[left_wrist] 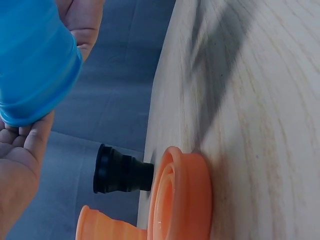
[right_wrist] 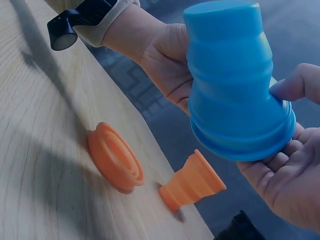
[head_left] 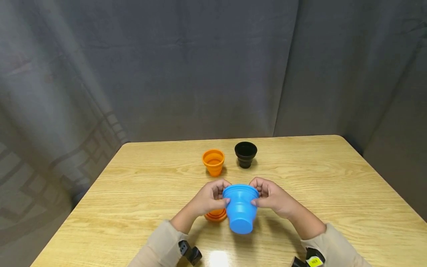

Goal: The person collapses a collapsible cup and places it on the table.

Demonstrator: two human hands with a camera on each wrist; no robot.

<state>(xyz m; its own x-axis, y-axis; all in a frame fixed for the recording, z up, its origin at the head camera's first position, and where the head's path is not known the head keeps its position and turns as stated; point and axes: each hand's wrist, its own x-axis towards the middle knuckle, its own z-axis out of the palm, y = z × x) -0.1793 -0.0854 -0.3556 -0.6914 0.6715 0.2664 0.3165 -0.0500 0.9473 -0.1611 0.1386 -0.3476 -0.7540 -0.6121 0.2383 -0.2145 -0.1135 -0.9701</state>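
Observation:
A blue collapsible cup (head_left: 241, 207), extended to its full stepped height, is held above the table between both hands, its base tilted toward me. My left hand (head_left: 213, 195) grips the rim at the left, thumb on the outer wall. On the opposite side my right hand (head_left: 274, 197) pinches the rim in the same way. Below and behind the blue cup lies a collapsed orange cup (right_wrist: 116, 159), a flat ring partly hidden by the left hand in the head view. In the right wrist view, the blue cup's stepped wall (right_wrist: 227, 75) shows fully.
Farther back on the wooden table (head_left: 150, 167) stand an extended orange cup (head_left: 214, 163) and, to its right, an extended black cup (head_left: 245, 154). Grey curtains (head_left: 207, 74) hang behind the table's far edge.

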